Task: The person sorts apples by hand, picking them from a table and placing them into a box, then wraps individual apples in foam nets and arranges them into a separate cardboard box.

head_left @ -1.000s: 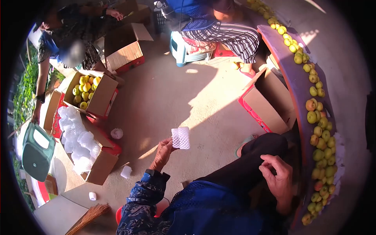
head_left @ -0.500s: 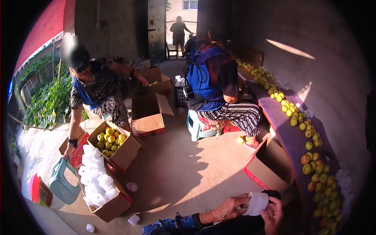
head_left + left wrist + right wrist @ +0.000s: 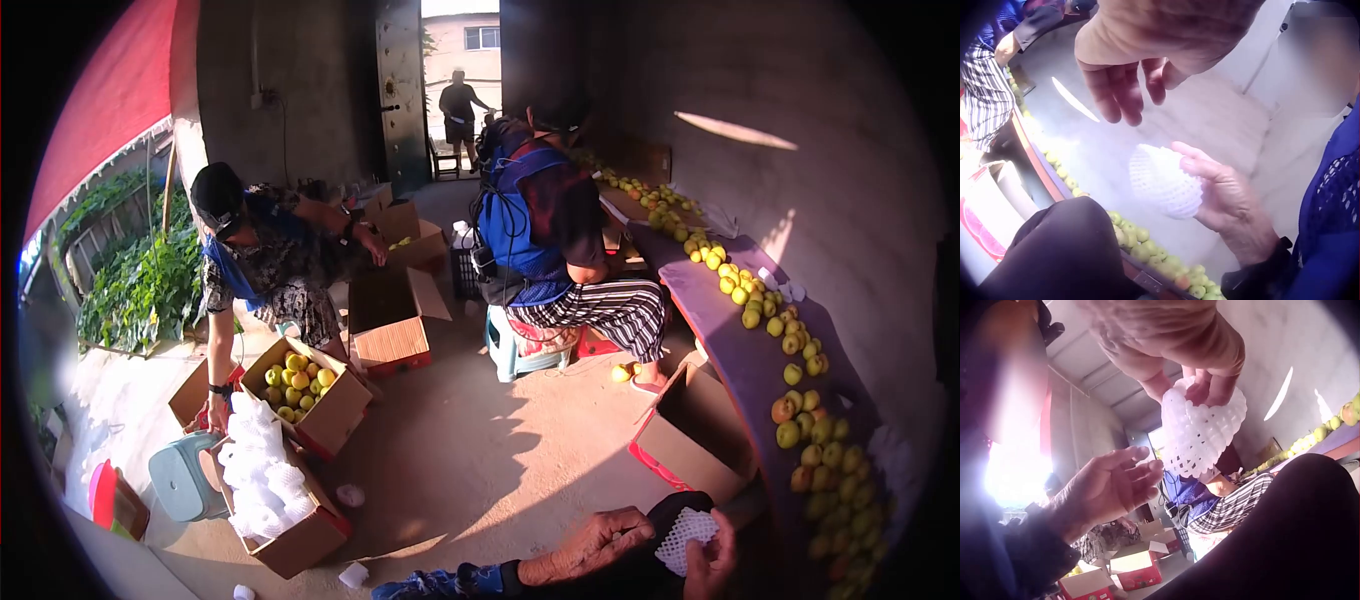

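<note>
A white foam net sleeve [image 3: 686,540] is pinched by my right hand [image 3: 710,562] at the lower right of the head view. My left hand [image 3: 590,545] is just left of the sleeve, fingers loosely bent and holding nothing. In the left wrist view the sleeve [image 3: 1166,181] spreads wide from the right hand's [image 3: 1229,200] thumb and fingers, below the left hand [image 3: 1166,37]. The right wrist view has the right fingers at the sleeve's [image 3: 1204,431] upper edge, with the left hand [image 3: 1110,490] apart from it.
Yellow-green fruit [image 3: 822,430] lines a purple-covered table [image 3: 720,310] at the right. An empty carton [image 3: 690,440] stands beside it. On the left are a carton of fruit [image 3: 335,415], a carton of white foam sleeves [image 3: 265,480] and a green stool [image 3: 185,480]. Two people sit ahead.
The head view has tilted up since the first frame. The sleeve has passed from my left hand to my right, and the left hand has let go. The seated person's green stool has turned.
</note>
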Demonstrator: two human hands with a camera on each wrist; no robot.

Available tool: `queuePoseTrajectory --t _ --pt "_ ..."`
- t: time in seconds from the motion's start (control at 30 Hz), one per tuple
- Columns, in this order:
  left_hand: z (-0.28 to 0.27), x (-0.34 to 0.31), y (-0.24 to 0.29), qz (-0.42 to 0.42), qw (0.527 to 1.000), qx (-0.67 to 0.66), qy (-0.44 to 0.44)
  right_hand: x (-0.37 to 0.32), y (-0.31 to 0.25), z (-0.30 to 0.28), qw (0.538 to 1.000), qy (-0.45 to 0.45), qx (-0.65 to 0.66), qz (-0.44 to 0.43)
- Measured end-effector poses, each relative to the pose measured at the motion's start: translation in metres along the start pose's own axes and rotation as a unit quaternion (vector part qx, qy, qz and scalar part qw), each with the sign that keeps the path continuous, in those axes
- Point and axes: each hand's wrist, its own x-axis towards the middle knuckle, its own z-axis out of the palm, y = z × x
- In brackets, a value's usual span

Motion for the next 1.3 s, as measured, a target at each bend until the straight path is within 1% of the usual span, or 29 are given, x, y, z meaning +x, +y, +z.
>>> queuePoseTrajectory --t 0.07,0.1,0.2,0.23,0.3,0.33,0.4,0.43,0.47,0.5,0.53,0.57,0.6,0.63,0.67,0.7,0.73,0.77,0.8,0.87,0.9,0.97,1.0,1.03,1.17,1.2,1.23,1.27,1.3 --pt "0.015 0.007 0.002 0.058 0.996 0.07 -0.008 -0.001 0.01 0.0 1.0 -0.003 -0.004 -0.014" --pt "0.025 0.008 0.001 0.078 0.993 0.091 0.02 -0.001 0.014 0.0 1.0 -0.012 0.008 -0.016" --pt "0.03 0.014 -0.005 -0.003 1.0 -0.008 -0.009 -0.004 0.012 -0.001 0.999 -0.017 0.034 -0.033" --pt "0.028 0.016 -0.005 -0.029 0.998 -0.057 -0.026 -0.005 0.007 -0.002 0.998 -0.016 0.04 -0.041" --pt "0.021 0.02 -0.001 -0.081 0.982 -0.158 -0.059 -0.008 -0.001 -0.009 0.997 -0.046 0.04 -0.04" --pt "0.017 0.017 -0.002 -0.094 0.984 -0.144 -0.04 -0.011 -0.006 -0.013 0.997 -0.061 0.039 -0.038" --pt "-0.004 0.002 -0.012 -0.117 0.986 -0.115 0.0 -0.017 -0.019 -0.016 0.992 -0.012 0.122 0.029" --pt "-0.02 -0.01 -0.032 -0.124 0.989 -0.025 0.074 -0.019 -0.023 -0.016 0.984 0.013 0.166 0.061" --pt "-0.042 -0.027 -0.054 -0.13 0.978 0.067 0.146 -0.018 -0.017 -0.018 0.985 0.015 0.16 0.06" --pt "-0.066 -0.049 -0.059 -0.167 0.943 0.182 0.223 -0.017 -0.005 -0.022 0.986 0.017 0.154 0.061" --pt "-0.09 -0.08 -0.087 -0.207 0.871 0.335 0.293 -0.016 0.002 -0.024 0.987 0.019 0.149 0.061" --pt "-0.113 -0.114 -0.104 -0.28 0.77 0.46 0.343 -0.016 0.003 -0.024 0.988 0.028 0.141 0.062" --pt "-0.135 -0.155 -0.113 -0.3 0.717 0.491 0.394 -0.016 0.003 -0.025 0.989 0.034 0.13 0.062" --pt "-0.16 -0.201 -0.126 -0.317 0.67 0.521 0.423 -0.016 0.002 -0.025 0.991 0.028 0.116 0.065" --pt "-0.177 -0.25 -0.137 -0.338 0.615 0.544 0.46 -0.017 0.002 -0.023 0.992 0.006 0.102 0.07" --pt "-0.183 -0.289 -0.131 -0.384 0.556 0.57 0.467 -0.016 0.003 -0.021 0.991 -0.009 0.114 0.075" --pt "-0.186 -0.326 -0.124 -0.431 0.534 0.546 0.481 -0.014 0.003 -0.017 0.988 -0.023 0.126 0.08" --pt "-0.19 -0.368 -0.134 -0.471 0.493 0.552 0.48 -0.011 0.001 -0.014 0.988 -0.034 0.126 0.083" --pt "-0.188 -0.397 -0.132 -0.504 0.459 0.556 0.474 -0.009 -0.006 -0.01 0.991 -0.038 0.111 0.059" --pt "-0.178 -0.419 -0.105 -0.59 0.457 0.481 0.459 -0.004 -0.013 -0.003 0.991 -0.059 0.102 0.067" --pt "-0.174 -0.434 -0.103 -0.602 0.479 0.452 0.452 -0.002 -0.018 0.001 0.991 -0.068 0.095 0.06" --pt "-0.165 -0.447 -0.103 -0.621 0.472 0.43 0.455 0.002 -0.027 0.007 0.992 -0.078 0.085 0.042" --pt "-0.162 -0.451 -0.105 -0.628 0.471 0.419 0.457 0.004 -0.031 0.01 0.992 -0.08 0.087 0.042" --pt "-0.158 -0.457 -0.116 -0.611 0.454 0.449 0.468 0.005 -0.034 0.012 0.992 -0.08 0.089 0.042" --pt "-0.165 -0.461 -0.124 -0.613 0.452 0.46 0.457 0.004 -0.057 0.018 0.994 -0.082 0.041 0.057" --pt "-0.171 -0.471 -0.137 -0.611 0.443 0.475 0.452 0.004 -0.077 0.015 0.99 -0.11 -0.043 0.07" --pt "-0.178 -0.479 -0.145 -0.612 0.459 0.454 0.456 0.005 -0.075 0.014 0.987 -0.117 -0.049 0.102" --pt "-0.183 -0.479 -0.147 -0.627 0.447 0.448 0.455 0.007 -0.068 0.014 0.981 -0.127 -0.053 0.135" --pt "-0.187 -0.484 -0.15 -0.617 0.453 0.463 0.448 0.008 -0.055 0.015 0.985 -0.132 -0.012 0.113"
